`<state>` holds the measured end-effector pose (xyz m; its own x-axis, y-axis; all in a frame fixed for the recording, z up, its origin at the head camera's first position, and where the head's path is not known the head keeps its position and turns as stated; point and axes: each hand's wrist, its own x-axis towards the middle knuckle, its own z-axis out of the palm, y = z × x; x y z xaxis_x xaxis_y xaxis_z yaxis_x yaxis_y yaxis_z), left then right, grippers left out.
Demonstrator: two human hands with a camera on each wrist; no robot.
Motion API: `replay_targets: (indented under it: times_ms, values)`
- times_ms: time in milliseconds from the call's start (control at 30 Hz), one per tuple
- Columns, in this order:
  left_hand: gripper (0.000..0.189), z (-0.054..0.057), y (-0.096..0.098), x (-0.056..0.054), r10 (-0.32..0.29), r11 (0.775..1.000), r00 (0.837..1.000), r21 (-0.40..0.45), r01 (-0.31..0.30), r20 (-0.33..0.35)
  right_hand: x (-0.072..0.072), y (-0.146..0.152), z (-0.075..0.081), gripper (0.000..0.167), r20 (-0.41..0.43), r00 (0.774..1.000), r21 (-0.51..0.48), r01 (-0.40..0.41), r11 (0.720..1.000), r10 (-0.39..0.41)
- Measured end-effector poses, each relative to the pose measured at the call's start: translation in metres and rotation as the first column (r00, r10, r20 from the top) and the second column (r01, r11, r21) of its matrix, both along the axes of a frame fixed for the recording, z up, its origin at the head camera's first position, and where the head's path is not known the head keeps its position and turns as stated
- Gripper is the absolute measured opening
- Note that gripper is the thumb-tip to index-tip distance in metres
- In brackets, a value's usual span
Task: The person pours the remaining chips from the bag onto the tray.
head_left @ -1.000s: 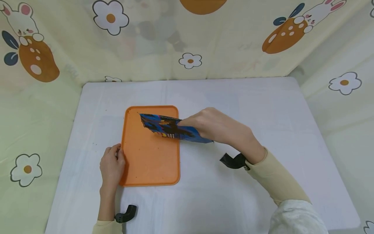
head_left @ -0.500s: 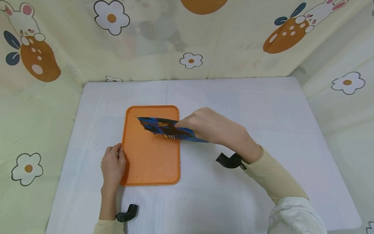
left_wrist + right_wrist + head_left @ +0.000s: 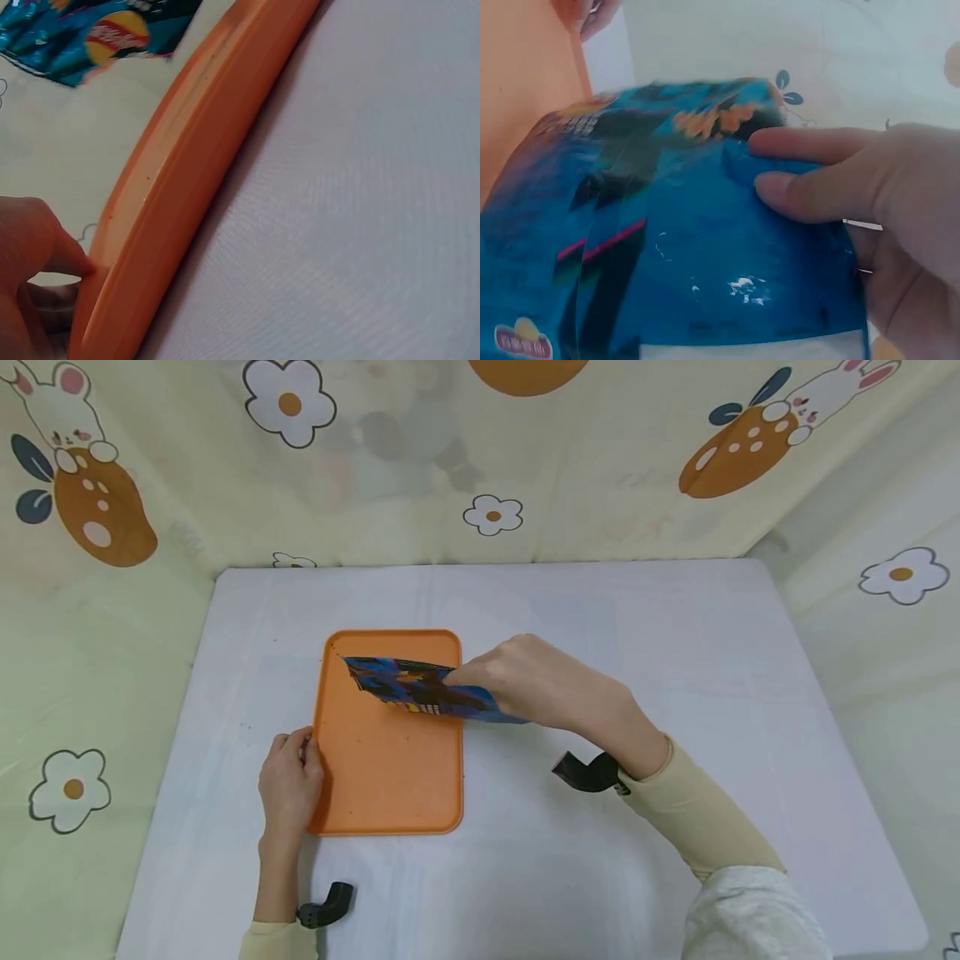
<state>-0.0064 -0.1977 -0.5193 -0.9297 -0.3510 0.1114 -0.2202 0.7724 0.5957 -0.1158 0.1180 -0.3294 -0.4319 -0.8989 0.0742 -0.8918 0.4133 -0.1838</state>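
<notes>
A glossy blue snack bag [image 3: 420,685] with dark patches and a red-and-yellow logo is held tilted over the upper part of an orange tray [image 3: 386,777]. My right hand [image 3: 543,681] grips the bag near its right end; in the right wrist view, the thumb [image 3: 780,193] lies across its blue face. The bag's left end reaches close to the tray's far left corner. At the tray's left side, my left hand [image 3: 291,781] pinches the rim, and the left wrist view shows thumb and fingers [image 3: 52,300] on it. Small dark specks dot the tray.
The tray lies on a white table [image 3: 637,635], left of its middle. Patterned cloth [image 3: 390,460] rises behind the table and along both sides. Black curved mounts sit at both wrists, and a few specks lie on the table left of the tray.
My right hand has drawn the snack bag a little to the left over the tray. My left hand keeps its place on the rim.
</notes>
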Motion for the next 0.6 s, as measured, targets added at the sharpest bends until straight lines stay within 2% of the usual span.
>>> replay_targets:
  times_ms: [200, 433, 600]
  values:
    - [0.029, 0.0003, 0.0, 0.0003, -0.003, 1.0, 0.999, 0.014, 0.003, 0.034, 0.0005, 0.0012, -0.0012, 0.042, -0.002, 1.0, 0.004, 0.0, 1.0, 0.0]
    - [0.027, 0.0014, -0.0017, 0.0005, -0.014, 1.0, 1.0, 0.009, 0.014, -0.004, 0.0019, 0.0032, -0.0002, 0.043, 0.031, 0.999, -0.019, 0.016, 1.0, -0.015]
    - [0.028, 0.0008, -0.002, -0.0006, -0.02, 1.0, 1.0, 0.012, 0.02, 0.001, 0.0031, 0.0031, -0.0004, 0.042, 0.048, 0.999, -0.013, 0.021, 1.0, -0.021]
